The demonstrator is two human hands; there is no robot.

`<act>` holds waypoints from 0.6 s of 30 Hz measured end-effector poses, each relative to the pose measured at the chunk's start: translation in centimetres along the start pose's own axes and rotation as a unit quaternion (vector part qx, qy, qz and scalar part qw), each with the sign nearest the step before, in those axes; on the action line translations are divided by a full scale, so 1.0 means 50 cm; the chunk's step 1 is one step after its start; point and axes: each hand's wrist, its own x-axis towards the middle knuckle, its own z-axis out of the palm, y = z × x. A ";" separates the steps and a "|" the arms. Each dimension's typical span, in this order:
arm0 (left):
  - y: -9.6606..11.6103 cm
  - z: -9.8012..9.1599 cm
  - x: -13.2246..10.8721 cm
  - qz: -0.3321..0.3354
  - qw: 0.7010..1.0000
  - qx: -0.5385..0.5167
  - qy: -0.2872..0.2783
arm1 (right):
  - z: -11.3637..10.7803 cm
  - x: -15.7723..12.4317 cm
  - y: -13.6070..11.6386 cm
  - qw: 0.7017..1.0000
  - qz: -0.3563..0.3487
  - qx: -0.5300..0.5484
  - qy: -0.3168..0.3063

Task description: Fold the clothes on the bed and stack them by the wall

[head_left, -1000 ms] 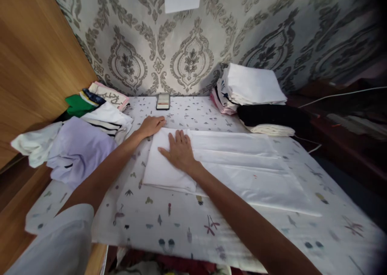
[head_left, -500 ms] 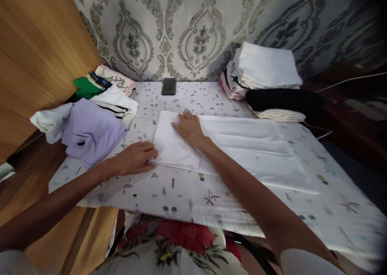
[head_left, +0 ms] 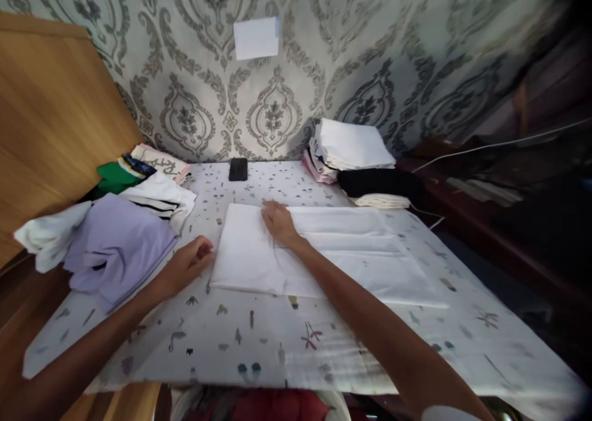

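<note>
White cotton-like cloth [head_left: 250,248] is lying on the patterned bench [head_left: 259,347], its doubled-over end spreading between the two hands and its longer, flatter part stretching away to the right of the right hand. The right hand [head_left: 280,222] is resting on the cloth near its far edge, palm down with the fingers extended, gripping nothing. The left hand [head_left: 190,264] is hovering just beside the cloth's left edge, its fingers loosely curling with a gap to the thumb; it seems to be holding nothing, though the blur is making its fingertips hard to read.

Left of the left hand, a lavender garment [head_left: 120,242] is lying crumpled, with a green cloth [head_left: 118,175] showing beyond it. Ahead of the hands, a dark phone-like object [head_left: 238,169] is lying near the wall. Beyond the right hand and to its right, a white folded stack [head_left: 354,143] is sitting above a black garment [head_left: 379,180].
</note>
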 end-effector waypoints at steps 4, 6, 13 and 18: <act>0.005 0.006 0.036 -0.113 0.981 -0.155 -0.004 | -0.010 0.019 0.042 0.999 0.026 0.033 0.013; 0.012 0.008 0.041 -0.134 0.975 -0.174 -0.010 | -0.017 0.023 0.057 0.999 0.034 0.039 0.012; 0.028 0.017 0.046 -0.165 0.972 -0.165 0.004 | -0.029 -0.004 0.053 1.000 0.009 0.022 0.006; 0.034 0.020 0.069 -0.206 0.958 -0.198 0.002 | -0.025 -0.052 0.009 0.991 0.026 0.130 0.006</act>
